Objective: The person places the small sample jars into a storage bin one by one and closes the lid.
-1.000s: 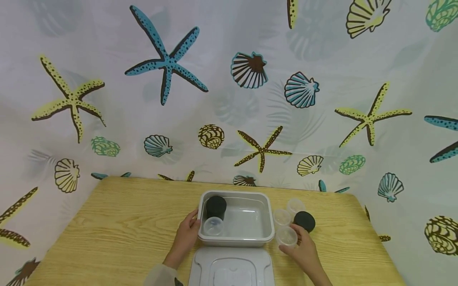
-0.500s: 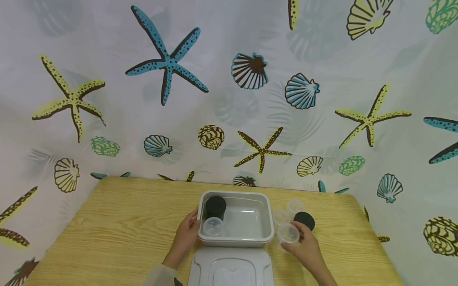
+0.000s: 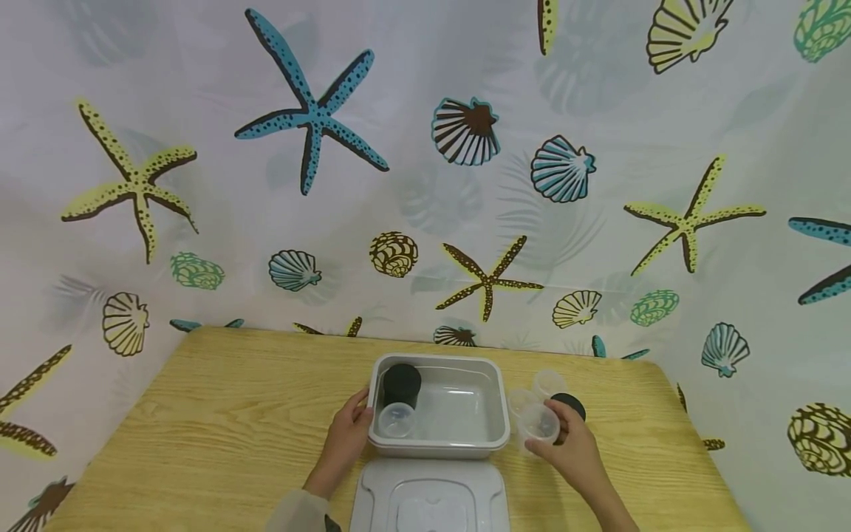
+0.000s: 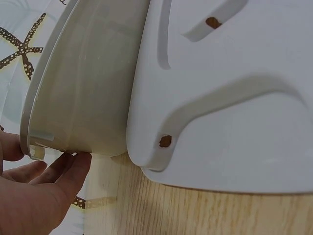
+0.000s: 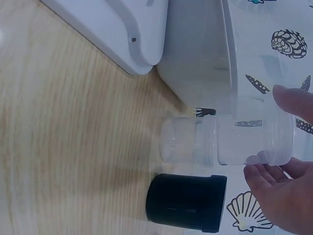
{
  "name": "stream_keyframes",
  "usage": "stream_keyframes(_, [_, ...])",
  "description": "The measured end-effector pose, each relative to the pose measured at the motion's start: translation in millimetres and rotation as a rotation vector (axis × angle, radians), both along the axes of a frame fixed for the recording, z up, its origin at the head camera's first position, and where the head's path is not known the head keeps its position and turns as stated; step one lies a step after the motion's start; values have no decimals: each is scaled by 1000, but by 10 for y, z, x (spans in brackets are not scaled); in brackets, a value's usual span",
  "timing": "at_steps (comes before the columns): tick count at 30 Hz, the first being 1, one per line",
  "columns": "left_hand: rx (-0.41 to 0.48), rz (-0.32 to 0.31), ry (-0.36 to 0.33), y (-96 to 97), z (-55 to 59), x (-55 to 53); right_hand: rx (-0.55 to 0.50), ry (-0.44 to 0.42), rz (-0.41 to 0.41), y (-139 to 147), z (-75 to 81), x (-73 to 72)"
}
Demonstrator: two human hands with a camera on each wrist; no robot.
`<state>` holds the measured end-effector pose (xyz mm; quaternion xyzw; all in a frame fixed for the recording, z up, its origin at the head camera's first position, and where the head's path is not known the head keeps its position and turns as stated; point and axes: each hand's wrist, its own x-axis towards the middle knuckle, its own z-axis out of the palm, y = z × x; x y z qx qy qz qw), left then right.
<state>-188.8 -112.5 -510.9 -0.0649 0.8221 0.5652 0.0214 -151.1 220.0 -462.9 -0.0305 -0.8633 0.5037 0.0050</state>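
Note:
At the left wall of a pale grey plastic tub (image 3: 439, 445), my left hand (image 3: 351, 428) holds the rim, thumb above and fingertips against the outer wall. In the left wrist view that tub wall (image 4: 93, 83) meets the fingers. Inside the tub, at its left, stand a black jar (image 3: 402, 380) and a clear cup (image 3: 397, 423). My right hand (image 3: 573, 447) grips a clear, lidded plastic cup (image 5: 244, 139) near its top between thumb and fingers. Clear cups (image 3: 549, 382) stand behind it. A black lidded jar (image 5: 186, 201) is beside them, partly covered by the right hand in the head view.
The tub's white lid (image 3: 435, 502) lies flat in front of the tub, close against it. All of this is on a wood-grain table (image 3: 253, 414). A cloth printed with starfish and shells (image 3: 399, 207) hangs behind and at the sides.
The right hand has moved away from me and slightly right with the clear cup, now overlapping the cup behind and more of the black jar. The left hand and tub stay put.

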Motion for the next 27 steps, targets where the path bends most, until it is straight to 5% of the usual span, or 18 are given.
stream_keyframes(27, [34, -13, -1, -17, -36, 3, 21, 20, 30, -105, 165, -217])
